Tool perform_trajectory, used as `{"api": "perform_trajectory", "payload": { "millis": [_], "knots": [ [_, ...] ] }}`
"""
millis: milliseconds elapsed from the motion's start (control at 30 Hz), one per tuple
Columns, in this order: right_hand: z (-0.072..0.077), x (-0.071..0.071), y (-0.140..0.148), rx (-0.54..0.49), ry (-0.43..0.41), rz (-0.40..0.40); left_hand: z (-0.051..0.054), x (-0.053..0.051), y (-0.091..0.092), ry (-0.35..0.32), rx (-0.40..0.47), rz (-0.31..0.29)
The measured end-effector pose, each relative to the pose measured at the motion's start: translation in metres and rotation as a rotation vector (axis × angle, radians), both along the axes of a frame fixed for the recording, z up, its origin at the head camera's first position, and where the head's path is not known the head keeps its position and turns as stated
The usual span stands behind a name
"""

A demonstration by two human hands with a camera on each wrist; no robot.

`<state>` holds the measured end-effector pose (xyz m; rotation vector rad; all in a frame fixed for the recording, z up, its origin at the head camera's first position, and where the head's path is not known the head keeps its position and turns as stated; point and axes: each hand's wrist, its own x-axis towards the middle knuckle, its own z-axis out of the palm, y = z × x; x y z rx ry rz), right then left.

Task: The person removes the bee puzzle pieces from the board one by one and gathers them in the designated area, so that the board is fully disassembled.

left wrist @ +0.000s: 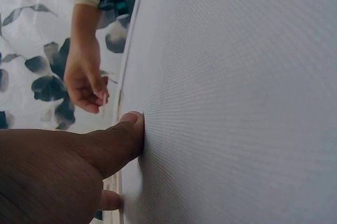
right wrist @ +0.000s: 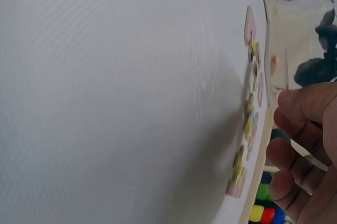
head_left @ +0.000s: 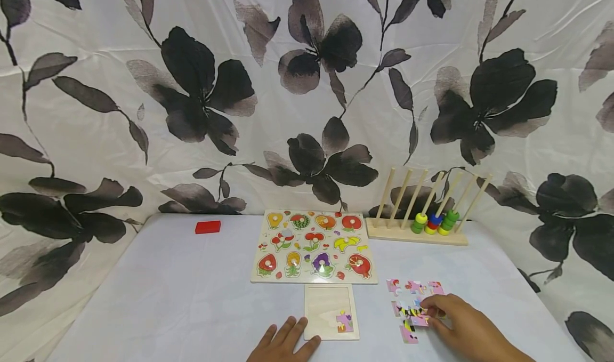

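My right hand [head_left: 467, 324] pinches a pink jigsaw puzzle piece [head_left: 420, 321] between thumb and fingers, above the loose pieces on the right. In the right wrist view that held piece [right wrist: 286, 68] is seen edge-on at the fingertips. Several loose pink, yellow and black puzzle pieces [head_left: 409, 334] lie on the cloth under and beyond this hand. A shallow wooden puzzle tray [head_left: 318, 303] lies near the middle, with one piece [head_left: 344, 322] in its lower right corner. Fingers spread, my left hand [head_left: 285, 343] rests at the tray's lower left edge.
Behind the tray lies a fruit puzzle board [head_left: 297, 247]. A wooden bead stacker [head_left: 417, 236] with upright pegs and coloured rings stands at the back right. A red block [head_left: 208, 227] sits at the back left. Flower-patterned cloth [head_left: 316, 111] hangs behind the table.
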<state>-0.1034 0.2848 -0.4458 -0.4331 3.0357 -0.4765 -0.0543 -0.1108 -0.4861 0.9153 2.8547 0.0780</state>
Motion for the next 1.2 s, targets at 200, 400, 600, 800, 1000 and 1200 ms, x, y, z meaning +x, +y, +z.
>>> {"api": "perform_trajectory", "payload": {
  "millis": [200, 400, 600, 800, 1000, 1200],
  "knots": [
    [-0.001, 0.0, 0.007, 0.013, -0.066, -0.051, 0.001, 0.0, 0.0, -0.005, -0.01, 0.005],
    [-0.001, -0.003, 0.009, -0.008, -0.208, -0.139, 0.001, -0.001, 0.001, -0.015, -0.016, 0.007],
    [-0.002, -0.003, 0.012, -0.009, -0.268, -0.159, 0.001, -0.001, 0.0, -0.015, -0.012, 0.005],
    [-0.005, -0.002, 0.015, -0.009, -0.275, -0.134, 0.001, -0.001, 0.0, -0.015, -0.007, 0.002],
    [-0.008, -0.003, 0.013, -0.001, -0.312, -0.158, 0.001, -0.001, 0.0, -0.02, -0.009, 0.009],
    [-0.012, -0.004, 0.013, 0.008, -0.303, -0.15, 0.0, -0.001, 0.001, -0.027, -0.007, 0.014]
  ]
}}
